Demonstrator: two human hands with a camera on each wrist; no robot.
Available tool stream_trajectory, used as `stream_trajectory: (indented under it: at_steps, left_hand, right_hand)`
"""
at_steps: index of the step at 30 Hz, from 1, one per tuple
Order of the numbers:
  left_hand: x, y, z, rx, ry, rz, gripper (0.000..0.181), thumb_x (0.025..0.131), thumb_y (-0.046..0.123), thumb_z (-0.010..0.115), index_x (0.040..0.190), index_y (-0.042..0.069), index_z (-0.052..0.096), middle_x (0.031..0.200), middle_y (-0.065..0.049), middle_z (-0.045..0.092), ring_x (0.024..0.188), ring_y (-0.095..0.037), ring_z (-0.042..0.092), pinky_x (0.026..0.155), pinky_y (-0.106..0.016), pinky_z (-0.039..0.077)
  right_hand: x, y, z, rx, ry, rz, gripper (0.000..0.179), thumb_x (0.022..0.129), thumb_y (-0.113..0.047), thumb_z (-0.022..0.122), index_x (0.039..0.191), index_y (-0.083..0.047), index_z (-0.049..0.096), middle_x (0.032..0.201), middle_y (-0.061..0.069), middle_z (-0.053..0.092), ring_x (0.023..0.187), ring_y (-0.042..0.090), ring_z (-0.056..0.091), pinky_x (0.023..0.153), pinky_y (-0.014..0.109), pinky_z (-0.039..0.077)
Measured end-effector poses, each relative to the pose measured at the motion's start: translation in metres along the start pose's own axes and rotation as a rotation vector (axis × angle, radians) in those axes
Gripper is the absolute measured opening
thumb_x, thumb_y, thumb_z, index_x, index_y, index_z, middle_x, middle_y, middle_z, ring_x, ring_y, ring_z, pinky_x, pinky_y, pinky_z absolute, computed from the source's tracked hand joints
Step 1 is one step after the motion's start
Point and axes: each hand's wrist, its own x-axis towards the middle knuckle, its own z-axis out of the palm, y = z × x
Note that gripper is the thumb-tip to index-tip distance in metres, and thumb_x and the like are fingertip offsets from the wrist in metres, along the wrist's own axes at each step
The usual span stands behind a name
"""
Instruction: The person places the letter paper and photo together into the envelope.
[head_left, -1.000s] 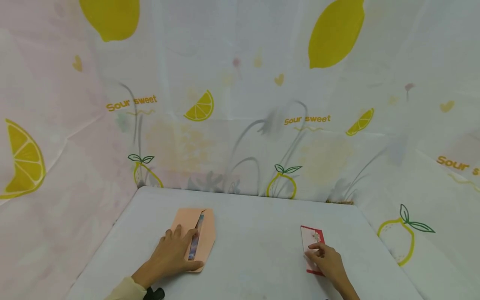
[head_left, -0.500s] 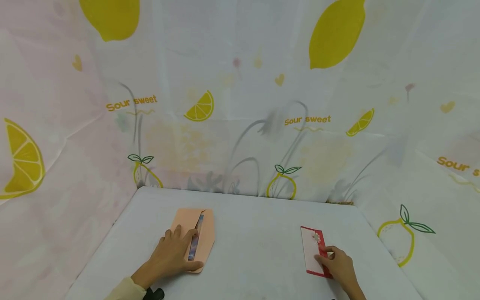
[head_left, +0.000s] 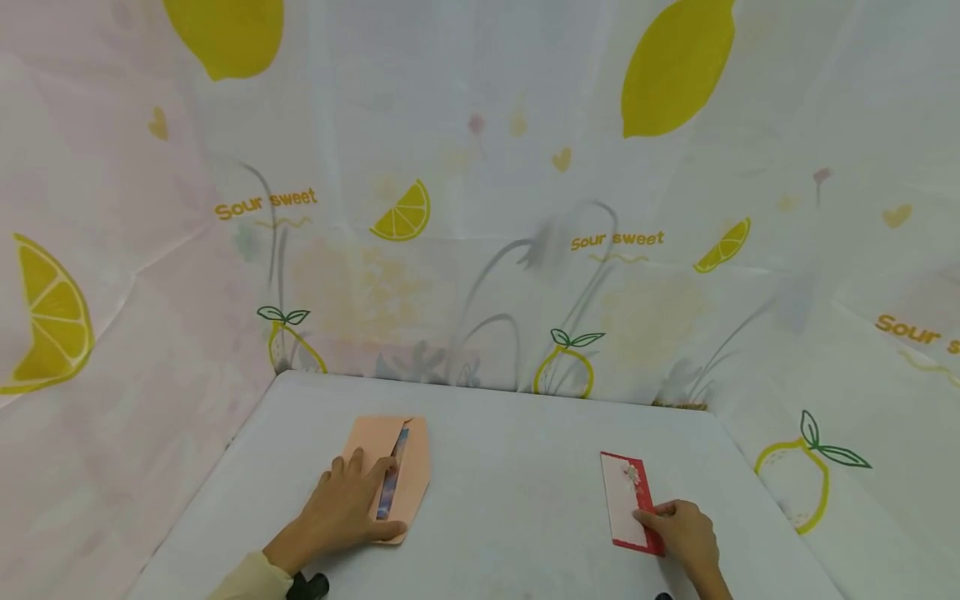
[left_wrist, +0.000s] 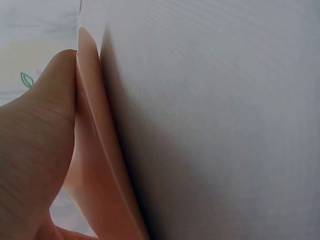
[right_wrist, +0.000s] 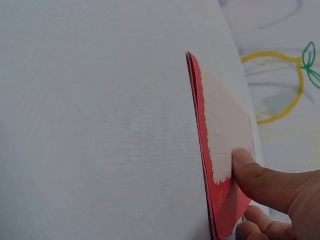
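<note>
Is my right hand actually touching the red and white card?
Touching. The right wrist view shows the right hand with its thumb on the red and white card's pale face.

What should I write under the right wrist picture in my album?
A right hand pinches a red-and-pale card, with a lemon drawing beyond.

The right grip [head_left: 688,531] has slid to the card's [head_left: 622,502] right edge.

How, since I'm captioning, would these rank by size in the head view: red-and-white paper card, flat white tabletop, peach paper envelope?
White tabletop
Peach envelope, partly under the left hand
Red-and-white card
</note>
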Motion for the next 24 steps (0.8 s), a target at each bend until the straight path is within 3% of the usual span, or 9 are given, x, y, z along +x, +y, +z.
stream_trajectory:
  at_steps: [7, 13, 18, 24]
  left_hand:
    - [-0.0003, 0.0004, -0.0002, -0.007, 0.009, 0.007, 0.094, 0.066, 0.082, 0.075, 0.137, 0.023, 0.057, 0.122, -0.02, 0.05, 0.088, -0.033, 0.047, 0.074, -0.056, 0.046]
    - [-0.0008, -0.0009, 0.0021, -0.002, 0.017, 0.008, 0.095, 0.066, 0.083, 0.074, 0.137, 0.023, 0.057, 0.125, -0.022, 0.05, 0.089, -0.034, 0.048, 0.075, -0.057, 0.046]
    - [-0.0011, -0.001, 0.0027, -0.001, 0.014, 0.007, 0.094, 0.066, 0.084, 0.074, 0.137, 0.023, 0.056, 0.124, -0.022, 0.049, 0.09, -0.036, 0.048, 0.075, -0.057, 0.046]
    - [-0.001, -0.0001, 0.0025, -0.003, 0.02, 0.008, 0.094, 0.066, 0.083, 0.075, 0.136, 0.023, 0.057, 0.126, -0.024, 0.05, 0.093, -0.038, 0.05, 0.076, -0.058, 0.046]
  right_hand:
    - [-0.0031, -0.0029, -0.0026, -0.016, -0.012, 0.058, 0.058, 0.079, -0.047, 0.087, 0.087, 0.007, 0.066, 0.074, 0.009, 0.06, 0.072, 0.024, 0.055, 0.06, 0.032, 0.045]
    - [-0.0045, -0.0081, -0.003, -0.06, -0.023, 0.105, 0.06, 0.08, -0.046, 0.087, 0.086, 0.008, 0.061, 0.072, 0.011, 0.056, 0.071, 0.024, 0.053, 0.06, 0.032, 0.043]
    - [-0.0057, -0.008, -0.0035, -0.047, -0.017, 0.095, 0.059, 0.08, -0.044, 0.087, 0.09, 0.01, 0.063, 0.074, 0.011, 0.059, 0.072, 0.024, 0.053, 0.06, 0.032, 0.044]
    - [-0.0058, -0.0059, -0.0038, 0.043, -0.01, 0.051, 0.045, 0.084, -0.033, 0.086, 0.092, 0.008, 0.07, 0.08, 0.012, 0.065, 0.076, 0.026, 0.056, 0.061, 0.033, 0.045]
